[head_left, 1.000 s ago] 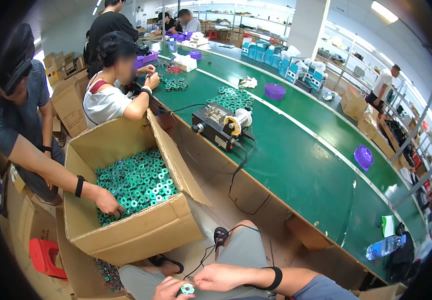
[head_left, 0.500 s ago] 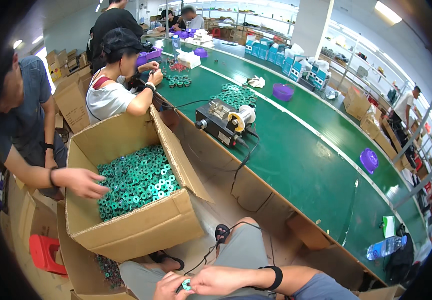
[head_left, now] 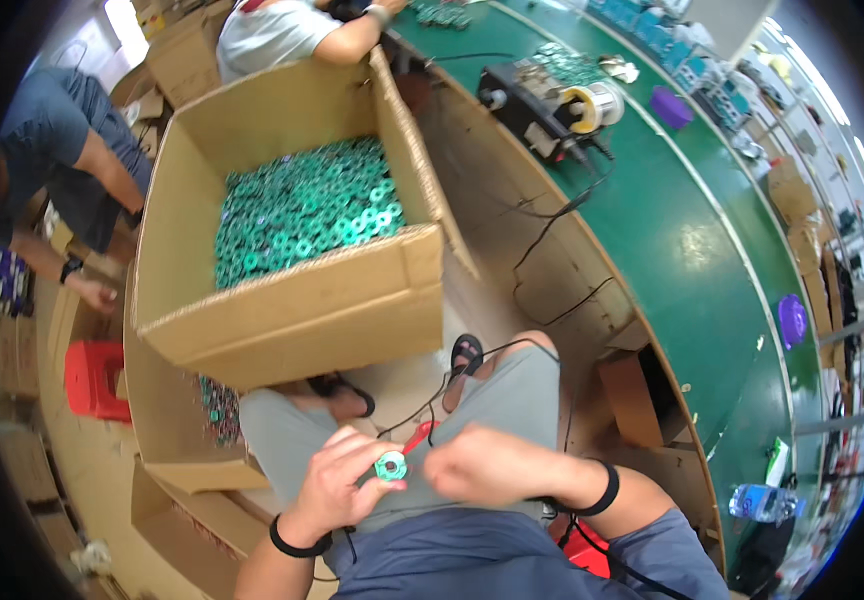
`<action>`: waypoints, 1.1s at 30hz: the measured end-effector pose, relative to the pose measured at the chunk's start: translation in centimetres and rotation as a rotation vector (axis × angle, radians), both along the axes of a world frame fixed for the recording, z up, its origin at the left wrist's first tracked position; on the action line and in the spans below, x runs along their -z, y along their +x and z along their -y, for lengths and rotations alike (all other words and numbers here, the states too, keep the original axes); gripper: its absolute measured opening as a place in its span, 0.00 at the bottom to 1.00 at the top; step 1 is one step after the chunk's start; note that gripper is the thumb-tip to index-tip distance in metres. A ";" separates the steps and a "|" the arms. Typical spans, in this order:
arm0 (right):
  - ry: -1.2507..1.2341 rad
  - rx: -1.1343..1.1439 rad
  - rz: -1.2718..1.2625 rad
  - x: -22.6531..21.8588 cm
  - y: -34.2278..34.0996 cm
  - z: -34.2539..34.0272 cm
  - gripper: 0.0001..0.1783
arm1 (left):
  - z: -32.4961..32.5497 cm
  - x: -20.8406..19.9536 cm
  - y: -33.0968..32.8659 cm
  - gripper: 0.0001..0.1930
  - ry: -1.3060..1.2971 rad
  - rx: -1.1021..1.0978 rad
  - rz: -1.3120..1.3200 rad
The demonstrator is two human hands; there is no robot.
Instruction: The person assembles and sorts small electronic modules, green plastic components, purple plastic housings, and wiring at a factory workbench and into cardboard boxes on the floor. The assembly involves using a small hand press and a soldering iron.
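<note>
Clear of the carton now, a co-worker's hand [head_left: 99, 296] has moved to its left, while the wearer's right hand [head_left: 487, 465] has drawn back from the green ring [head_left: 391, 466]. Below the co-worker's hand stands a red stool [head_left: 95, 378]. Next, the open cardboard carton [head_left: 302, 325] holds heaped rings [head_left: 307, 210], mouth upward before the wearer's legs, likely for easy reach. Over the lap, the left hand [head_left: 337, 478] pinches the single ring between thumb and fingers, probably leaving its face exposed. A slim red piece [head_left: 420, 436] shows between both hands. Curled and blurred, the right hand may be holding something; I cannot tell. Rightmost, a green-topped bench [head_left: 672, 270] carries a black device [head_left: 527, 110] with a wire spool [head_left: 600, 104].
</note>
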State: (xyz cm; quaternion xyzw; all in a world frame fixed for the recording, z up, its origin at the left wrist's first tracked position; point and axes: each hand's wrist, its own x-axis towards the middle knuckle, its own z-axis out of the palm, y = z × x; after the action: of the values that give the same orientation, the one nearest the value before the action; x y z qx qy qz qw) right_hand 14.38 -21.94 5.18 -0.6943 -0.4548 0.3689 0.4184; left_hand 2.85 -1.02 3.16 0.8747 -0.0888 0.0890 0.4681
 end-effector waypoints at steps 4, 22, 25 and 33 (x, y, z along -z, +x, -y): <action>0.009 -0.022 -0.053 -1.7 0.9 -1.3 0.06 | 0.6 1.8 -0.3 0.19 -0.039 0.069 -0.019; -0.162 0.033 0.014 -0.8 0.9 -1.2 0.06 | 0.3 1.4 -0.8 0.19 -0.061 0.009 -0.058; -0.087 -0.030 0.004 -0.5 -0.1 -0.8 0.06 | 0.4 1.3 -1.0 0.19 -0.088 0.018 -0.012; -0.145 -0.040 -0.017 -1.3 1.1 -1.1 0.07 | -0.5 0.3 -0.9 0.19 -0.024 -0.023 -0.058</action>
State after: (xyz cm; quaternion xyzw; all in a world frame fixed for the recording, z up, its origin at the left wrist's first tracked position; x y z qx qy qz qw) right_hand 15.46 -20.81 6.43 -0.7104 -0.4369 0.4152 0.3634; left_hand 1.94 -0.51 2.81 0.8722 -0.0641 0.0702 0.4798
